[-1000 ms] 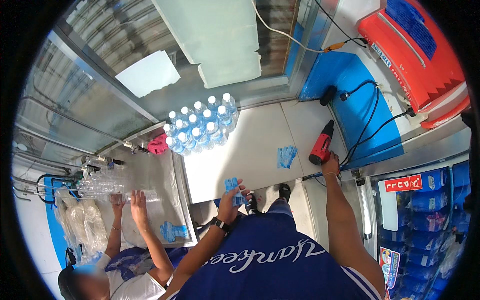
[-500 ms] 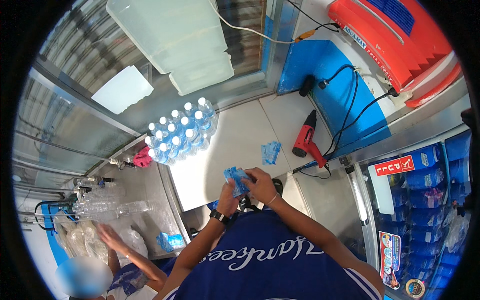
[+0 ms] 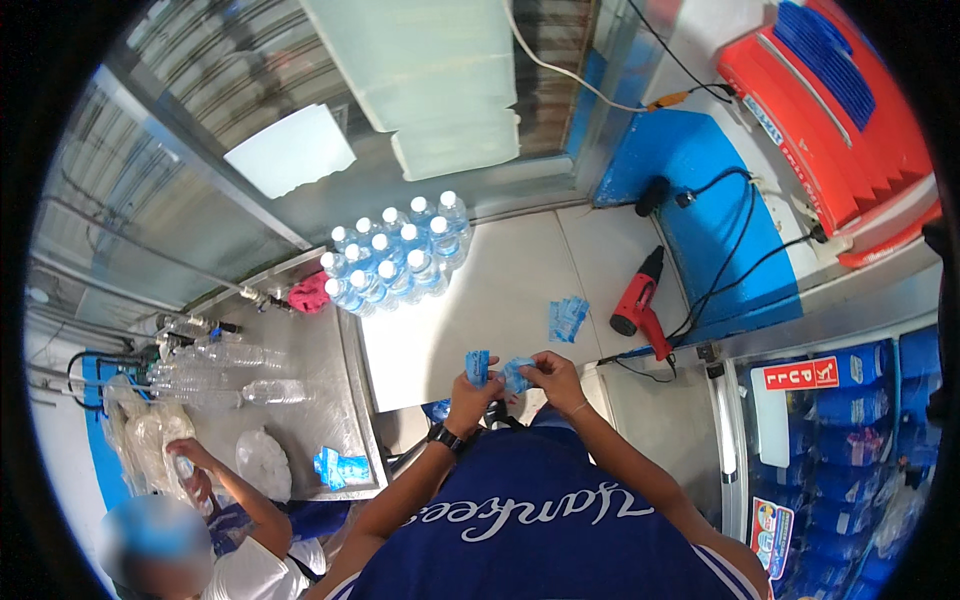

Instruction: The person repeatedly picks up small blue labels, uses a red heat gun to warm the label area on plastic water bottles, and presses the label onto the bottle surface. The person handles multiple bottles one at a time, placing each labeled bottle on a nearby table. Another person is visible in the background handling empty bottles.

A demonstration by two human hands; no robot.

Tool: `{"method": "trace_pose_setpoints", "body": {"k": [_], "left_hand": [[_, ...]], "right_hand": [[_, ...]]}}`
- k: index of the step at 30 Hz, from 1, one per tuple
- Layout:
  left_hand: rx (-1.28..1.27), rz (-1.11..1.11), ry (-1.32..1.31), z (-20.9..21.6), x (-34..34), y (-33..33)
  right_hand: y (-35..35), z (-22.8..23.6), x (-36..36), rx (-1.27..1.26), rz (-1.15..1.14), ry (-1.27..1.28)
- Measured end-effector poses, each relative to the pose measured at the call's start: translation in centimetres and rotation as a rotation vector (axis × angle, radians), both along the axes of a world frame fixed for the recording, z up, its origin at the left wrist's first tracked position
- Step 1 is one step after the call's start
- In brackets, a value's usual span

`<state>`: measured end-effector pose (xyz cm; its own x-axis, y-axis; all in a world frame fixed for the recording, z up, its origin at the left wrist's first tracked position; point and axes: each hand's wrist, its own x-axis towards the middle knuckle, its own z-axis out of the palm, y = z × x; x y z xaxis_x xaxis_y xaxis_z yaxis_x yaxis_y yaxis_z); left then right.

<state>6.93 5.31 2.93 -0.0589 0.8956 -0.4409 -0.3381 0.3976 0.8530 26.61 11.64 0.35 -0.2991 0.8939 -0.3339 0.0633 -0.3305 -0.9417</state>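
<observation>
My left hand point(image 3: 470, 402), with a dark watch on its wrist, pinches a flat blue plastic label point(image 3: 478, 366) that sticks up from the fingers. Close beside it, my right hand point(image 3: 552, 381) grips another crinkled, partly see-through blue label point(image 3: 517, 375). Both hands are in front of my body at the near edge of the white counter point(image 3: 480, 300). A small loose pile of blue labels point(image 3: 568, 319) lies on the counter just beyond my right hand. Farther left, several capped water bottles point(image 3: 395, 255) stand upright in close rows.
A red heat gun point(image 3: 640, 305) lies on the counter's right, its black cord point(image 3: 705, 295) running toward the wall. Left is a metal sink counter point(image 3: 310, 400) with empty clear bottles point(image 3: 210, 375) and blue labels point(image 3: 341, 468). A co-worker's hand point(image 3: 192, 460) reaches among plastic bags point(image 3: 150, 430) there.
My hands have moved slightly apart, splitting the blue labels between them. The whole view has shifted, and the co-worker's hand has pulled in toward the plastic bags.
</observation>
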Motion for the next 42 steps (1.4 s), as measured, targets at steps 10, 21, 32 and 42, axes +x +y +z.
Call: {"method": "trace_pose_setpoints", "body": {"k": [10, 21, 32, 42], "left_hand": [[0.039, -0.046, 0.392, -2.5, -1.8, -1.9], [-0.026, -0.073, 0.155, -1.0, -1.0, -2.7], [0.011, 0.01, 0.3, -1.1, -1.8, -2.2], [0.176, 0.195, 0.718, 2.4, -3.9, -5.2]], "right_hand": [[-0.6, 0.5, 0.6, -0.318, 0.171, 0.275], [-0.4, 0.5, 1.4, -0.361, 0.135, 0.324], [-2.5, 0.1, 6.7, 0.066, -0.031, -0.104], [-3.0, 1.8, 7.4, 0.239, -0.051, -0.328]]}}
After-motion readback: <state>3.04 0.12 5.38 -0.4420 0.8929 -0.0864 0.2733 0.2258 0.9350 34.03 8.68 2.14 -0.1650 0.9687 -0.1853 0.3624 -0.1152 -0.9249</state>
